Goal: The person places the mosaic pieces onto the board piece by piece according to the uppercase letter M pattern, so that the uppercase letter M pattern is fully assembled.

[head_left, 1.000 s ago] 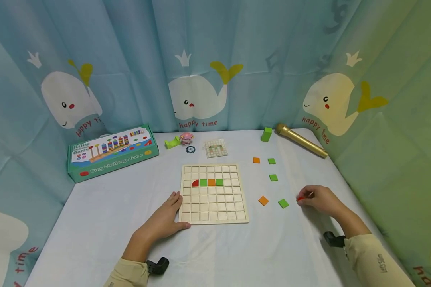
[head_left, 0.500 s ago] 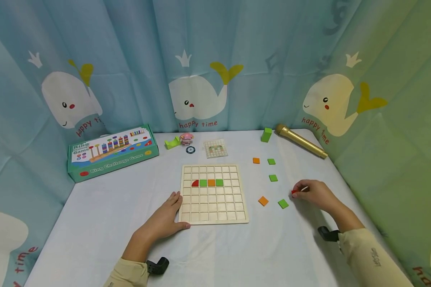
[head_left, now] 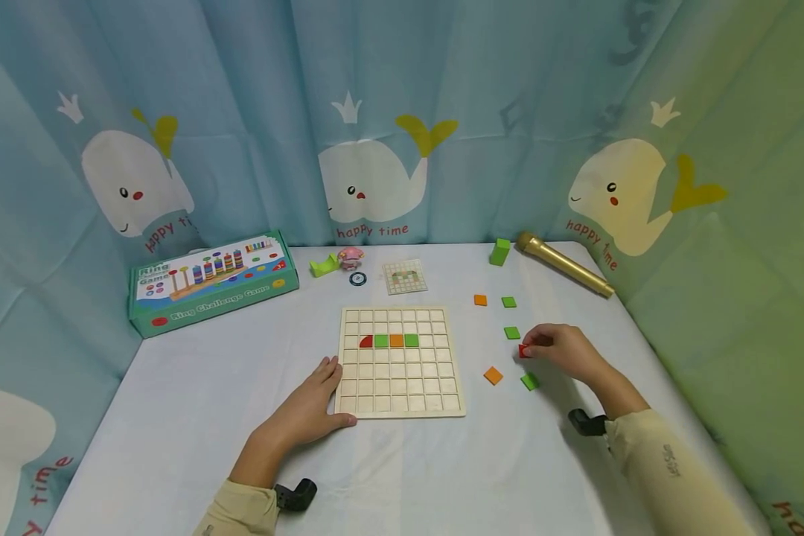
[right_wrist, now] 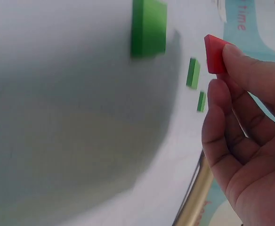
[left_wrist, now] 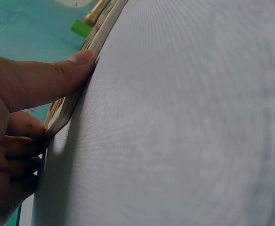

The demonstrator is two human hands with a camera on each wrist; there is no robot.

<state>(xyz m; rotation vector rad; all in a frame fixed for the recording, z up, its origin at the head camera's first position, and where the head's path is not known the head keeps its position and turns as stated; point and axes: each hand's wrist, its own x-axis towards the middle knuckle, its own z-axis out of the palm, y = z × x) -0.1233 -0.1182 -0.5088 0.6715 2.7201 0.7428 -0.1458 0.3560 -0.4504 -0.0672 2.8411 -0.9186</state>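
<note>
Head view: the right hand (head_left: pixel 566 353) is travelling leftward over the table (head_left: pixel 442 476), bringing its load closer to the board (head_left: pixel 402 387) than half a second ago
Red piece (head_left: pixel 524 351): it is passing between loose tiles, apparently held off the table; the thumb is hiding part of its outline
Right grip: thumb and fingers are pinching the red piece
Left hand (head_left: pixel 308 406): it is keeping its place at the board's near left corner, fingers and thumb spreading apart along two edges, probably steadying it
Row: a red quarter-round (head_left: pixel 366 342), two green squares (head_left: pixel 381 340) and one orange square (head_left: pixel 397 340) are sitting unchanged, so the work is seemingly standing mid-carry
Loose tiles: three green tiles (head_left: pixel 512 333) and two orange tiles (head_left: pixel 493 375) are lying right of the board
</note>
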